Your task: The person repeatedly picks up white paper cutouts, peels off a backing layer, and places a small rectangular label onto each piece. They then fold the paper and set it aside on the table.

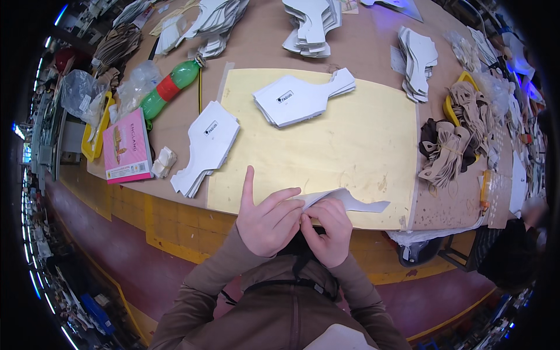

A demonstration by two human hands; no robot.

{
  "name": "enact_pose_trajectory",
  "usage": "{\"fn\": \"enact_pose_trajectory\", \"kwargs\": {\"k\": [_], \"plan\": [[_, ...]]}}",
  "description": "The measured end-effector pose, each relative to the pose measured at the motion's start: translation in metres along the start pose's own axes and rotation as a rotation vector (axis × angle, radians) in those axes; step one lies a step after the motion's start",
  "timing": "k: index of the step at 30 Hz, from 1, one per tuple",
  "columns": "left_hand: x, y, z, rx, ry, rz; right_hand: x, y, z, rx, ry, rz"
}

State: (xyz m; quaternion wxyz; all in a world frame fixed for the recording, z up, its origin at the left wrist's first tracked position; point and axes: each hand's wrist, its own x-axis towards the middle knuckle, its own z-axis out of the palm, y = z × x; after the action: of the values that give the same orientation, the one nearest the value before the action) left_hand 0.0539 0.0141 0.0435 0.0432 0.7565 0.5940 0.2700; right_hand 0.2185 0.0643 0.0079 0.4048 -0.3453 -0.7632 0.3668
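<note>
Close to the table's front edge, a thin white shoe-upper-shaped piece [353, 201] is bent upward between my hands. My right hand [329, 230] pinches its near edge, thumb and fingers pressed together. My left hand [265, 221] is at the piece's left end, index finger pointing up and the other fingers curled in against it; its thumb is hidden. Beyond my hands, a stack of white cut pieces [291, 104] with a small printed label lies on the yellow board [303, 157]. A similar labelled stack [209, 140] rests across the board's left edge.
To the left are a pink book [126, 147], a green bottle [170, 87] with a red band and a crumpled white lump [164, 162]. More white stacks [309, 26] stand at the back. Bundled beige strips [448, 154] sit at the right. Another white piece [341, 338] shows by my lap.
</note>
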Motion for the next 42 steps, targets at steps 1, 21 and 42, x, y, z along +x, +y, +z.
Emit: {"fn": "enact_pose_trajectory", "kwargs": {"k": [1, 21, 42], "plan": [[0.000, -0.001, 0.000, -0.004, 0.000, -0.003, 0.000, 0.000, 0.000, 0.008, -0.002, 0.007], [0.003, -0.014, -0.001, -0.354, -0.065, -0.151, 0.000, -0.001, -0.002, 0.054, 0.034, 0.096], [0.008, -0.007, 0.002, -0.043, 0.036, -0.046, 0.000, -0.002, -0.001, 0.022, -0.013, 0.014]]}}
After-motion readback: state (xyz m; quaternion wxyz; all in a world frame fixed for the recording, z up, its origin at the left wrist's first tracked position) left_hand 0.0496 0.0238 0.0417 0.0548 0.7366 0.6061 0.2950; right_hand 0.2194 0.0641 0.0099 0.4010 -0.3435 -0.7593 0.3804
